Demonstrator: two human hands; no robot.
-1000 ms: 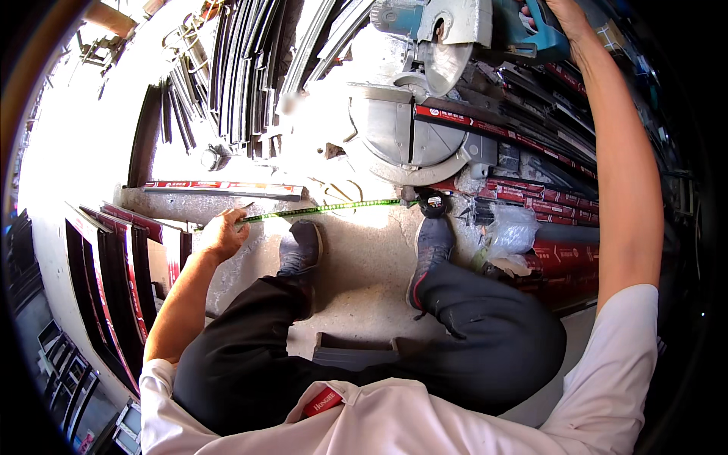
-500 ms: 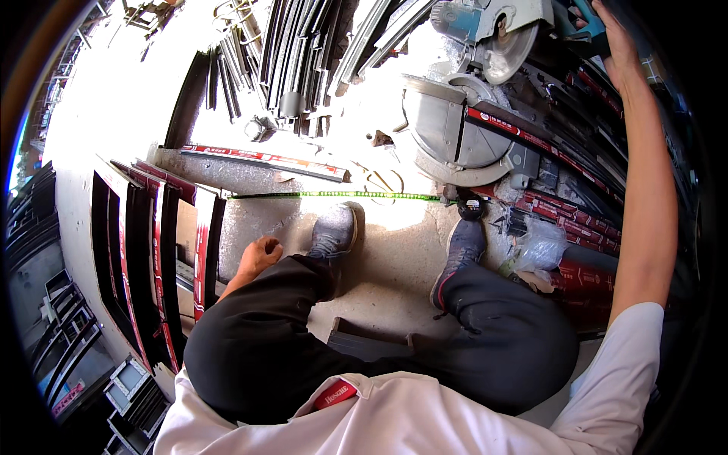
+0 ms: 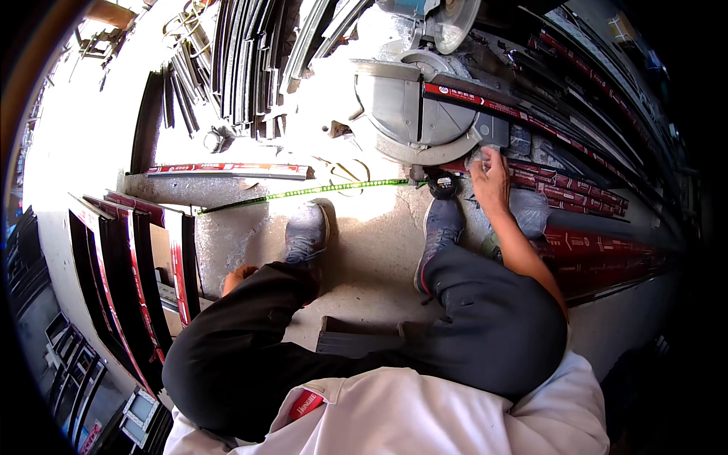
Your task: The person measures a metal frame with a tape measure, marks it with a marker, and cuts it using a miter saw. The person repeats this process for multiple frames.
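Note:
My right hand reaches to the front edge of the mitre saw, its fingers drawn together beside the grey corner of the base; what they hold, if anything, is too small to make out. Just left of it sits a black tape measure case by my right shoe. From the case a green tape runs leftward across the floor to the upright dark frames. A red-labelled dark profile lies across the saw table. My left hand is curled beside my left knee, partly hidden by it, with nothing visible in it.
A red-and-white labelled profile lies beyond the tape. Bundles of dark profiles are at the back. Red-wrapped lengths and clear plastic sheeting lie at right. The saw blade is raised at the top.
My right hand has left the saw's handle and come down to the front of its base. My left hand has sunk closer to my knee. The view has shifted, moving the scene leftward.

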